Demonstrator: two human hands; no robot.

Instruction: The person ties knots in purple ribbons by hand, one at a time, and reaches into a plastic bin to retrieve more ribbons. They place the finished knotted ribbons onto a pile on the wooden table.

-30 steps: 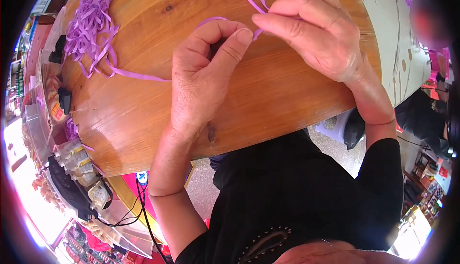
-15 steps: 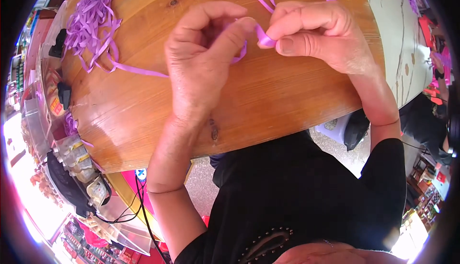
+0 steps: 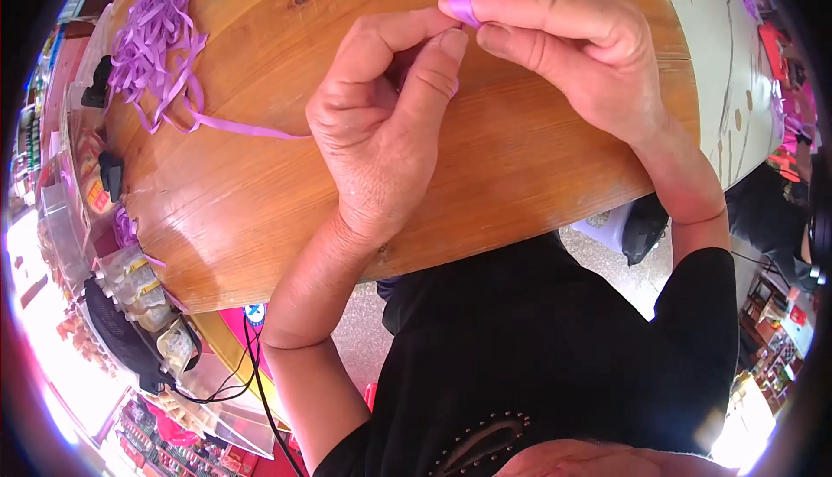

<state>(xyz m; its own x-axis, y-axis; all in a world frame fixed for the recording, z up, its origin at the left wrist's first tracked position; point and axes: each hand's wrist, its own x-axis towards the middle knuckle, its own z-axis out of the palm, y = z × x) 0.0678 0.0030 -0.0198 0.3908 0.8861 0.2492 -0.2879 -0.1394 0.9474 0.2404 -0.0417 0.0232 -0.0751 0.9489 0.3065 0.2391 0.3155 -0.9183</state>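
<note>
Over the wooden table, a narrow purple ribbon (image 3: pixel 462 10) runs between my two hands. My left hand (image 3: pixel 381 100) pinches it between thumb and forefinger, and the ribbon trails from this hand leftward to a loose purple heap (image 3: pixel 156 44) at the far left. My right hand (image 3: pixel 576 44) is closed on the same ribbon, which wraps over the forefinger near its tip. The fingertips of both hands almost meet. Loops of purple ribbon stick out beyond my right hand. The part inside my left palm is mostly hidden.
The wooden table (image 3: pixel 260 200) has a curved near edge in front of my body. A pale marbled surface (image 3: pixel 732 70) adjoins it on the right. Along the left side stand clear containers with packets (image 3: pixel 134 282). Black cables (image 3: pixel 256 356) hang below the table's left edge.
Both hands have moved slightly away from me. My right hand has shifted up and left, its forefinger now extended with ribbon over it. My left hand has turned and moved a little right.
</note>
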